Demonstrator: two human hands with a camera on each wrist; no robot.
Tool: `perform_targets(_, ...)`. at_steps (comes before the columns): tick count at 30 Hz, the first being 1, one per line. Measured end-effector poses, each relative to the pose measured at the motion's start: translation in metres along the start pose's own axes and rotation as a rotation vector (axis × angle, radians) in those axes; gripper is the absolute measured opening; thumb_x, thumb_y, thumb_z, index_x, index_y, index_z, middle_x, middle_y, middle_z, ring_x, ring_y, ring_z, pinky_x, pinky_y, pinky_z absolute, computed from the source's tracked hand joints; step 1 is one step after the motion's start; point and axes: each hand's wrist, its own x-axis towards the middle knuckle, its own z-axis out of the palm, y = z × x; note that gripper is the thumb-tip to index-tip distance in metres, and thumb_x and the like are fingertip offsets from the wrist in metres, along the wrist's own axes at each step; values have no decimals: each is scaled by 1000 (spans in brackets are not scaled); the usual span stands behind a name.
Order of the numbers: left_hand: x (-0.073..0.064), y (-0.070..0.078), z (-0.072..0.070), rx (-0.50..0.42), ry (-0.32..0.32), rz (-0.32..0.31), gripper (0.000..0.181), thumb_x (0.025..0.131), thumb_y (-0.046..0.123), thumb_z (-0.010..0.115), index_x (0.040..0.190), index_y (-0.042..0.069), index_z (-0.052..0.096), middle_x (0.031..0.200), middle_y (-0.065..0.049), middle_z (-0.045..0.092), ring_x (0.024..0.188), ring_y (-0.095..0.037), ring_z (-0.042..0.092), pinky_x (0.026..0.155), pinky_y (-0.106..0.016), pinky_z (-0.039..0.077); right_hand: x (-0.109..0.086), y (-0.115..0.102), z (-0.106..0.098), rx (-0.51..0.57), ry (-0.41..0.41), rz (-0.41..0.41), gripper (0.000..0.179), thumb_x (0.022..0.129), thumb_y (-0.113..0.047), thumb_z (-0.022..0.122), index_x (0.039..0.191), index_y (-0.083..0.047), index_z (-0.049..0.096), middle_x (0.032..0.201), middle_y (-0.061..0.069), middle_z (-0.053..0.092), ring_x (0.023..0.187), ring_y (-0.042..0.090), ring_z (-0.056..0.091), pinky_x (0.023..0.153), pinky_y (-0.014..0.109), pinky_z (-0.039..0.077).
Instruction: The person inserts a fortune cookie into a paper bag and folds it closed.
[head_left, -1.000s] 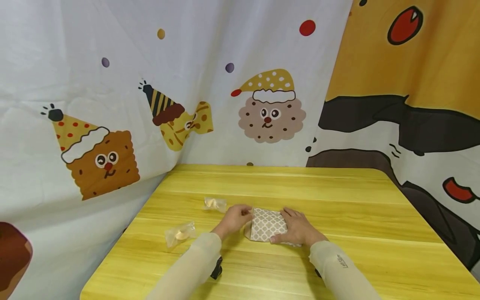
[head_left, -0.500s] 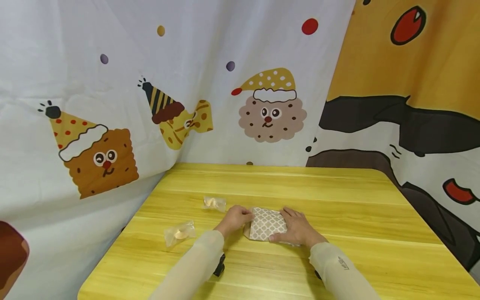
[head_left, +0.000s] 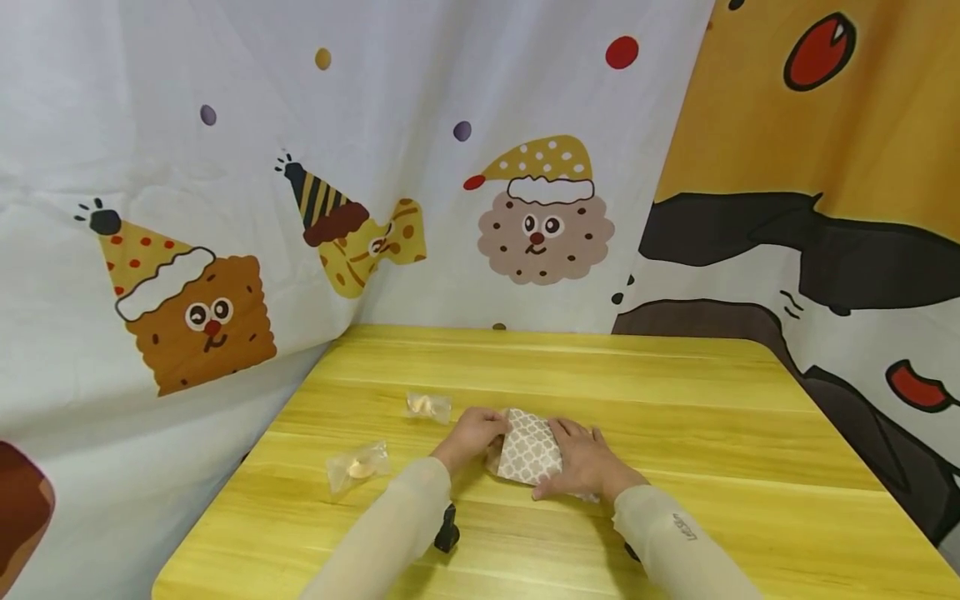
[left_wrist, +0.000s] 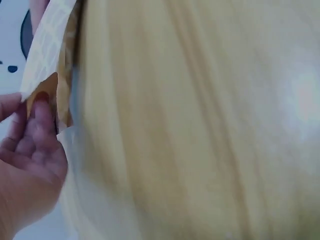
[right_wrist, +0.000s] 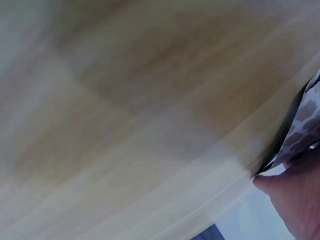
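A paper bag [head_left: 529,448] with a white and beige lattice pattern lies on its side on the table, its open mouth facing left. At that mouth my left hand [head_left: 474,435] pinches the edge; in the left wrist view the thumb is outside and a finger [left_wrist: 44,117] reaches in against the brown lining. My right hand [head_left: 587,460] spans the bag's right part, thumb at the near edge and fingers at the far one. The right wrist view shows the thumb [right_wrist: 280,185] against the bag's edge [right_wrist: 302,125]. What the bag holds is hidden.
Two clear plastic packets with pale contents lie on the left of the wooden table [head_left: 675,400]: a farther packet [head_left: 428,407] and a nearer packet [head_left: 358,468]. A curtain [head_left: 420,83] with cartoon prints hangs behind the table. A black strap piece [head_left: 447,531] sits by the left sleeve.
My right hand has slid left along the bag, and the bag has bulged up and tilted a little. The left hand has kept its place at the mouth.
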Motion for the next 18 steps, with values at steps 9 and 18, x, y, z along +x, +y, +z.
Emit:
perform_targets(9, -2, -2, -6, -199, -82, 7, 21, 96, 1, 55, 111, -11, 65, 113, -18, 67, 102, -27, 65, 91, -40, 54, 2, 10, -1, 83, 96, 9, 113, 66, -66, 82, 150, -4, 39, 144, 17, 43, 130, 39, 44, 104, 54, 40)
perform_targets(18, -7, -3, -14, -102, -229, 13, 32, 100, -5, 46, 129, -13, 58, 124, -22, 63, 117, -34, 59, 95, -43, 51, 3, 12, -2, 156, 91, 34, 108, 66, -61, 84, 147, -3, 43, 141, 14, 44, 126, 34, 46, 100, 51, 43)
